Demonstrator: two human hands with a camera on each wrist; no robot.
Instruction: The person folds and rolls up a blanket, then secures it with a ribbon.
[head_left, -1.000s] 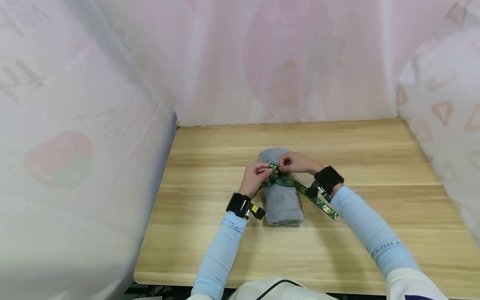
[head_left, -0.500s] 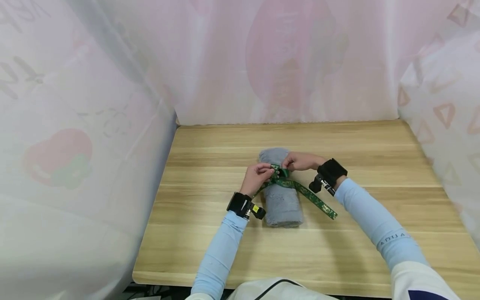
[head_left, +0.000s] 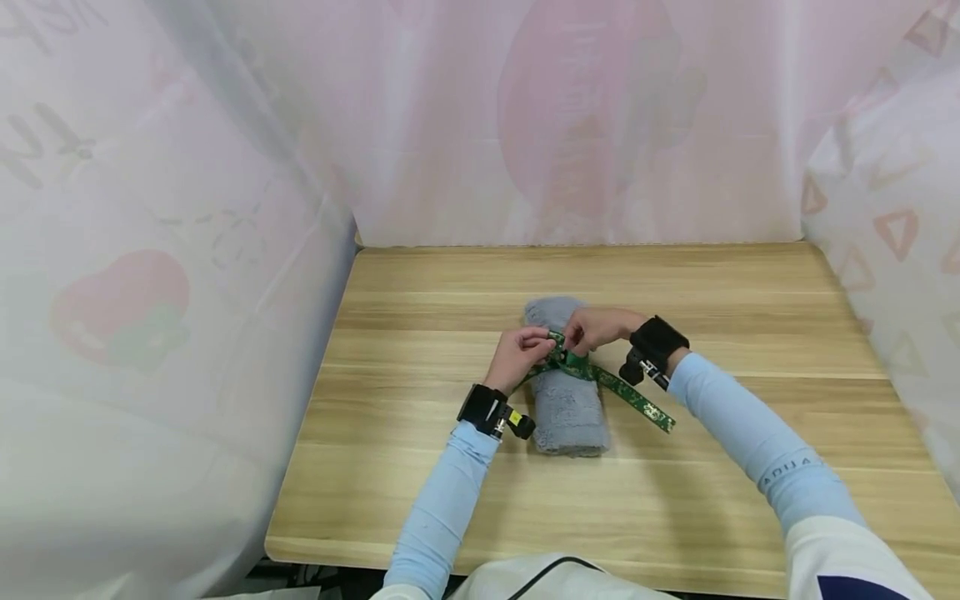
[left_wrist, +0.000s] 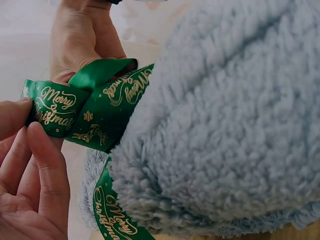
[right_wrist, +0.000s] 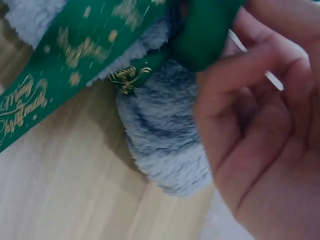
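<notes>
My right hand (head_left: 596, 329) has edged nearer; both it and my left hand (head_left: 517, 357) pinch the ribbon (head_left: 572, 361) atop the towel (head_left: 562, 400). Keep tension even while knotting.

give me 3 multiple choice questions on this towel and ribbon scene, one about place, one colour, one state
1. Where does the rolled towel lie?
A. on the wooden table
B. on the floor
C. in a basket

2. What colour is the ribbon?
A. red with white dots
B. green with gold print
C. plain blue

3. What is the left hand doing?
A. lying flat on the table
B. pinching the ribbon
C. holding scissors

Answers:
1 A, the head view shows the grey roll resting on the wood.
2 B, the left wrist view shows gold "Merry Christmas" lettering on green.
3 B, its fingers pinch the ribbon beside the right hand, which also grips it.
</notes>
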